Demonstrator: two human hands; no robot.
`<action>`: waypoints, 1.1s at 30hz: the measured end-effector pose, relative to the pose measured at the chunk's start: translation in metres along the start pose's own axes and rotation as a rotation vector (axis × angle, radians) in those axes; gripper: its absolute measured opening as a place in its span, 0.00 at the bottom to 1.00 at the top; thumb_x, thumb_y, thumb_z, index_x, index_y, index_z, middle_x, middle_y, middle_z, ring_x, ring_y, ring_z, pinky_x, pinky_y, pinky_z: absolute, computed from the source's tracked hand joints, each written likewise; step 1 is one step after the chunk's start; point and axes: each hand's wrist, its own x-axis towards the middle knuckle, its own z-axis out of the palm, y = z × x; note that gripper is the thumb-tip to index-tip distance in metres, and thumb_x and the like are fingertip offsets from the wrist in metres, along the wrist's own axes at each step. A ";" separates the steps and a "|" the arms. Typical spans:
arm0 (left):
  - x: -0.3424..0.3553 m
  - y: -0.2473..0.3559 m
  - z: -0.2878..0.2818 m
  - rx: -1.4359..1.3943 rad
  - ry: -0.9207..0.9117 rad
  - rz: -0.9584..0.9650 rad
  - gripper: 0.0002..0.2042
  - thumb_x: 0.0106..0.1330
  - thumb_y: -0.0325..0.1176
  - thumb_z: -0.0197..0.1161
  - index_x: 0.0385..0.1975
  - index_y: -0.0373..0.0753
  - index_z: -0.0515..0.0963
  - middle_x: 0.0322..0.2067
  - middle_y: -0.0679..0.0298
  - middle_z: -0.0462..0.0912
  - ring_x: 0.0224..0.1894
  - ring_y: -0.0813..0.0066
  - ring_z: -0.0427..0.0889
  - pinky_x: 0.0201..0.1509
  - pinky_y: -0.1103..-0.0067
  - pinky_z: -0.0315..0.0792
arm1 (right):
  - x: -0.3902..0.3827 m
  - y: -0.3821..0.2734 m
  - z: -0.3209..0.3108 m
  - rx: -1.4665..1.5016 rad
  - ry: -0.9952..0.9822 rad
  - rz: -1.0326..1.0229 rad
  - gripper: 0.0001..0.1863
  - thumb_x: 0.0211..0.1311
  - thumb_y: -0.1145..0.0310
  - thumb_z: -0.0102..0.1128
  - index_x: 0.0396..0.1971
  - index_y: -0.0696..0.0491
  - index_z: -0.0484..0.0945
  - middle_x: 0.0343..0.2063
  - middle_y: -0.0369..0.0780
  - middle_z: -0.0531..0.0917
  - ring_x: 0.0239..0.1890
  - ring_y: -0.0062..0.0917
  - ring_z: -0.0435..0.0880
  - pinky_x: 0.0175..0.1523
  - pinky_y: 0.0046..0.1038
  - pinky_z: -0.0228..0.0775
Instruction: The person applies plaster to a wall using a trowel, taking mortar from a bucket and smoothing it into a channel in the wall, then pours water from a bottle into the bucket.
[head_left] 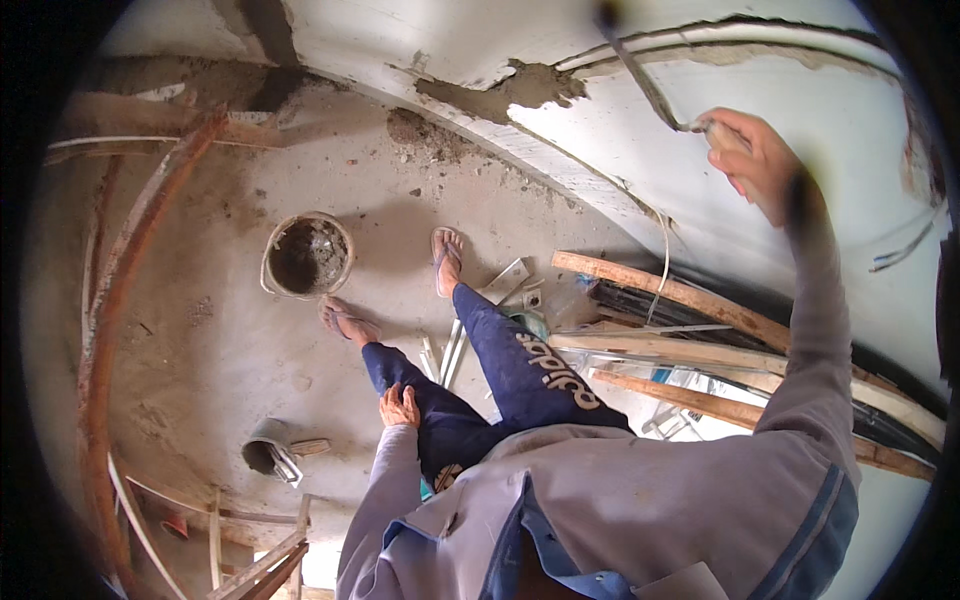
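My right hand (755, 160) is raised at the wall on the right, fingers wrapped round the pale wooden handle of a trowel (650, 88). Its thin metal blade shows nearly edge-on, its far end blurred and dark. A patch of grey mortar (540, 88) spreads over the white wall (640, 140) left of the trowel. Resting on my left thigh, my left hand (399, 405) holds nothing, its fingers stretched out and slightly bent. On the floor ahead of my feet stands a round bucket (350, 250) with wet grey mortar inside.
Wooden planks (680, 290) and dark pipes lie along the wall at right. A small grey container (268, 432) with metal pieces lies at left. A reddish curved beam (110, 310) stands at far left. Loose wires (900, 255) stick out from the wall.
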 end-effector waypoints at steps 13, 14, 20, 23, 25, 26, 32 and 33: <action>-0.019 0.045 -0.128 -0.778 0.033 -0.236 0.21 0.64 0.39 0.58 0.51 0.30 0.70 0.45 0.57 0.78 0.49 0.71 0.74 0.55 0.77 0.66 | 0.178 0.089 0.149 0.056 0.031 -0.144 0.27 0.50 0.54 0.58 0.43 0.61 0.70 0.38 0.52 0.79 0.28 0.37 0.81 0.39 0.36 0.72; -0.027 0.056 -0.134 -0.786 0.049 -0.288 0.22 0.64 0.40 0.58 0.51 0.30 0.70 0.45 0.57 0.78 0.48 0.71 0.74 0.55 0.77 0.66 | 0.191 0.093 0.143 0.078 0.025 -0.148 0.29 0.48 0.54 0.60 0.44 0.61 0.71 0.36 0.51 0.80 0.24 0.34 0.81 0.37 0.35 0.73; -0.078 0.031 -0.119 -0.735 -0.006 -0.317 0.24 0.62 0.44 0.60 0.52 0.32 0.71 0.42 0.59 0.79 0.45 0.72 0.76 0.52 0.77 0.68 | 0.218 0.109 0.116 0.216 0.176 -0.248 0.19 0.44 0.66 0.60 0.38 0.59 0.74 0.19 0.42 0.78 0.12 0.24 0.74 0.19 0.28 0.67; -0.086 0.042 -0.112 -0.667 -0.052 -0.273 0.22 0.63 0.41 0.58 0.52 0.31 0.70 0.42 0.59 0.79 0.45 0.73 0.76 0.52 0.78 0.69 | 0.197 0.123 0.113 0.288 0.165 -0.239 0.14 0.44 0.66 0.58 0.32 0.58 0.75 0.17 0.41 0.77 0.12 0.23 0.73 0.19 0.28 0.66; -0.082 0.059 -0.114 -0.662 -0.064 -0.198 0.20 0.64 0.38 0.57 0.52 0.31 0.70 0.43 0.57 0.79 0.45 0.73 0.76 0.52 0.79 0.68 | 0.183 0.135 0.110 0.407 0.162 -0.243 0.11 0.44 0.68 0.57 0.29 0.57 0.75 0.16 0.40 0.76 0.12 0.21 0.70 0.19 0.27 0.64; -0.077 0.069 -0.116 -0.656 -0.069 -0.158 0.20 0.65 0.37 0.56 0.52 0.30 0.70 0.44 0.57 0.78 0.45 0.73 0.76 0.52 0.80 0.68 | 0.179 0.142 0.108 0.392 0.196 -0.244 0.10 0.44 0.68 0.57 0.28 0.57 0.75 0.16 0.40 0.76 0.13 0.21 0.70 0.20 0.28 0.64; -0.049 0.126 -0.138 -0.510 -0.047 -0.075 0.18 0.66 0.34 0.55 0.52 0.30 0.70 0.45 0.56 0.78 0.46 0.73 0.76 0.53 0.80 0.68 | 0.132 0.154 0.080 0.104 0.310 -0.260 0.13 0.43 0.69 0.61 0.27 0.59 0.71 0.16 0.43 0.74 0.16 0.30 0.75 0.24 0.33 0.66; -0.046 0.121 -0.138 -0.561 -0.035 -0.071 0.19 0.65 0.35 0.55 0.52 0.30 0.70 0.45 0.56 0.78 0.46 0.73 0.76 0.53 0.80 0.68 | 0.123 0.148 0.081 0.013 0.371 -0.274 0.13 0.43 0.68 0.61 0.29 0.59 0.72 0.18 0.45 0.75 0.19 0.34 0.76 0.27 0.35 0.67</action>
